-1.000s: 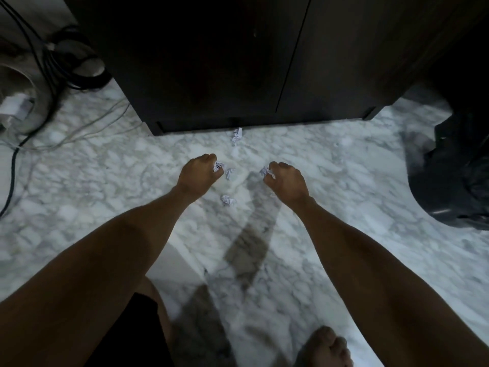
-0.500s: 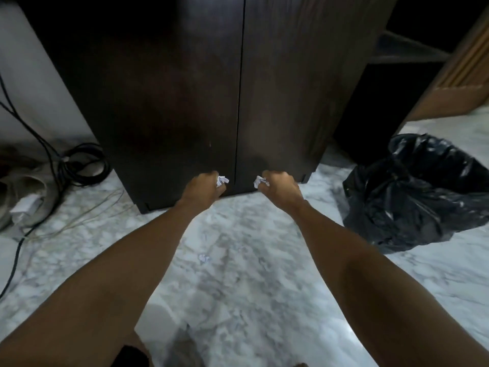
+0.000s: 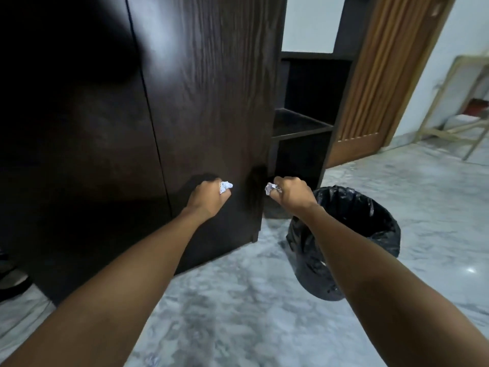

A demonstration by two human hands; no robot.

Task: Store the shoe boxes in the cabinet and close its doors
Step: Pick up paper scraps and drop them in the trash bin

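The left hand [image 3: 210, 197] and right hand [image 3: 291, 193] each clench a crumpled paper scrap, mostly hidden in the fists, before the closed cabinet [image 3: 206, 102]; the right forearm partly hides a black-lined bin [image 3: 370, 223].

One head-worn view looks forward and down along both arms. It faces the cabinet [image 3: 185, 102] close ahead, with floor [image 3: 251, 300] below.

Dark brown wood-grain cabinet [image 3: 211, 102], grey-white marbled floor [image 3: 264, 313], black bin liner [image 3: 370, 221].
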